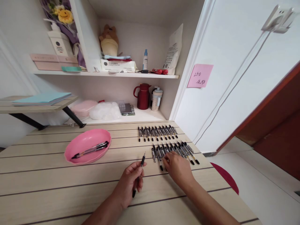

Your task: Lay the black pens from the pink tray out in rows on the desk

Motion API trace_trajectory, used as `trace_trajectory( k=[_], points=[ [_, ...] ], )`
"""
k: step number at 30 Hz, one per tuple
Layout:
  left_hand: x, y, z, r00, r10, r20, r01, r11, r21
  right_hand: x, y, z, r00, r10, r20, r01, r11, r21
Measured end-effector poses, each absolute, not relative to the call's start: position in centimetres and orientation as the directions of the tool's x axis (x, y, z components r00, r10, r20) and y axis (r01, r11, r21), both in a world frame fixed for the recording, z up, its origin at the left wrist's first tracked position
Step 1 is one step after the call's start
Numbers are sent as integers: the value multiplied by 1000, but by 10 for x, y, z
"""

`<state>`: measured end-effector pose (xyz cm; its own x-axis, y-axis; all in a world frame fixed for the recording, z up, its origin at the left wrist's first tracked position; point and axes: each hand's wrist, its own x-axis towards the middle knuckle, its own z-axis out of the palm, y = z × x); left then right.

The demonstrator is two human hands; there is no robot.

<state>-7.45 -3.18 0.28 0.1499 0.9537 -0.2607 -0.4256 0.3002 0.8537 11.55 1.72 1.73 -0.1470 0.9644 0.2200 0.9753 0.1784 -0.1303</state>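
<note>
My left hand [131, 179] is closed round an uncapped pen [142, 160], its bare tip pointing up and away and its black end showing below my fingers. My right hand [178, 168] rests over the nearer row of uncapped pens [159, 157], with loose caps lying beside them. Its fingers are curled together, and I cannot make out what they pinch. Behind lies a second row of uncapped pens with caps [156, 132], side by side. To the left, a pink bowl [70, 142] holds several capped pens [90, 150].
The slatted wooden table [70, 190] meets a white shelf unit at the back. On its lower shelf stand a red jug [143, 97], a pale tumbler [156, 99] and a plastic bag [105, 111]. A small raised stand [53, 107] is at back left. A cable [225, 101] hangs down the right wall.
</note>
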Motion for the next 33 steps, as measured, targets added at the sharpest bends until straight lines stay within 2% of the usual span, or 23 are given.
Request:
trace_trajectory(
  k=[4, 10, 15, 19, 27, 33],
  points=[
    [-75, -31, 3, 68, 960, -272, -396, 276, 876, 135, 16, 23, -97, 967, 238, 974, 141, -177],
    [-75, -24, 10, -58, 968, -244, -333, 212, 919, 135, 7, 15, -128, 976, 176, 962, 166, -219],
    [-71, -9, 15, -121, 965, -231, -60, 226, 972, 126, 7, 14, -134, 981, 141, 963, 162, -214],
    [-64, 11, 11, -146, 967, -211, 170, 235, 957, 122, 8, 14, -163, 976, 147, 951, 195, -239],
    [-46, 54, -3, -174, 974, -143, 362, 198, 911, 121, 8, 5, -172, 967, 189, 931, 223, -291],
    [-41, 66, -2, -162, 985, -60, 554, 141, 820, 126, 11, 7, -153, 971, 186, 933, 204, -298]
  ],
)
